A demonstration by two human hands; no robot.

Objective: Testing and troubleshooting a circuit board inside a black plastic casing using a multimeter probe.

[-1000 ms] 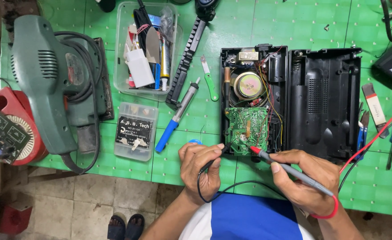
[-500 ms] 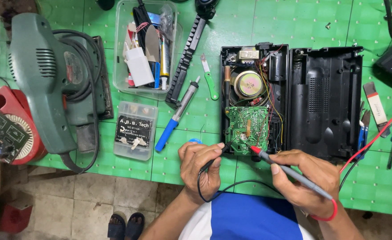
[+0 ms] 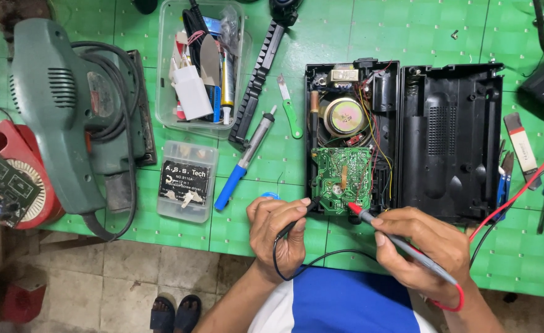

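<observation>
- The left hand (image 3: 281,233) has its grip pinched on a black test probe (image 3: 298,221), whose tip touches the lower left edge of the green circuit board (image 3: 343,180).
- The right hand (image 3: 423,246) has its grip pressed around a red test probe (image 3: 401,242), held like a pen, with the red tip on the board's lower right part.
- The board sits in the bottom of an opened black radio case (image 3: 352,132), below a round speaker (image 3: 343,115); thin coloured wires run along its right side.
- The case's back cover (image 3: 449,142) lies just beside it on the right, inside face up.
- A black lead loops from the left hand toward the person's body; a red lead (image 3: 519,192) runs from the right wrist up to the right.
- Both lie on a green counter (image 3: 432,31).
- To the left of the case lie a blue-handled soldering iron (image 3: 245,160), a small green-handled tool (image 3: 289,114) and a clear tray (image 3: 201,65) of odd parts.
- A small clear bit box (image 3: 185,182) sits below the tray.
- At far left is a green power sander (image 3: 68,117) with its cord coiled on top.
- Blue-handled tools lie at the right edge, probably screwdrivers, though they are partly cut off.
</observation>
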